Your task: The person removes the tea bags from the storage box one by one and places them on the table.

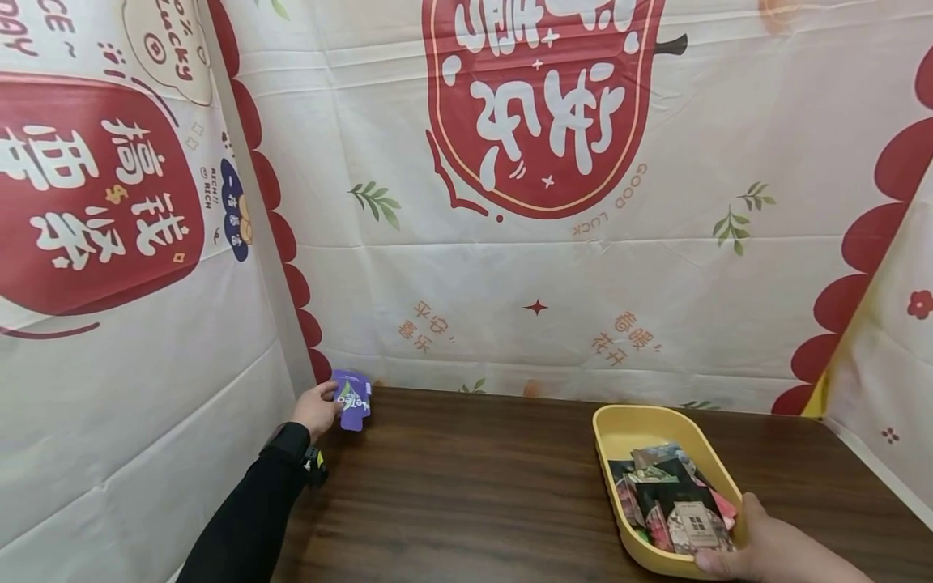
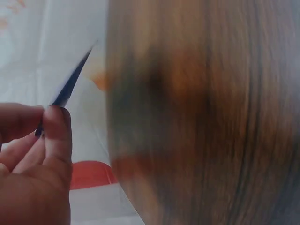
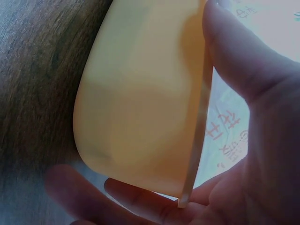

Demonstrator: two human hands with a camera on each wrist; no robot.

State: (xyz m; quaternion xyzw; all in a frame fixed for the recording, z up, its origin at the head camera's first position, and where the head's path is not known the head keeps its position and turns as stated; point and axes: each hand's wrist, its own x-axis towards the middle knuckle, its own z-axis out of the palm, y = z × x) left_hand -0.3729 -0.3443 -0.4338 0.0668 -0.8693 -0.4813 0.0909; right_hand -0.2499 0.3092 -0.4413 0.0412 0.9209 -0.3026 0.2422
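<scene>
My left hand [image 1: 315, 411] pinches a small flat purple card-like piece [image 1: 353, 398] with white lettering and a green leaf print, at the table's far left corner. Edge-on in the left wrist view, that thin dark piece [image 2: 72, 86] stands tilted between thumb and fingers. On the right side, my right hand [image 1: 776, 544] grips the near right corner of a yellow plastic tray [image 1: 609, 417]. The right wrist view shows the thumb and fingers around its rim and wall [image 3: 140, 103]. Several dark, picture-printed flat packets [image 1: 678, 502] lie overlapping inside the tray.
A dark wood-grain table [image 1: 466, 486] spreads between my hands. Printed white cloth hangs as a back wall [image 1: 510, 275], with a left side wall [image 1: 146, 389] and a right side wall [image 1: 889, 356] close by the table's edges.
</scene>
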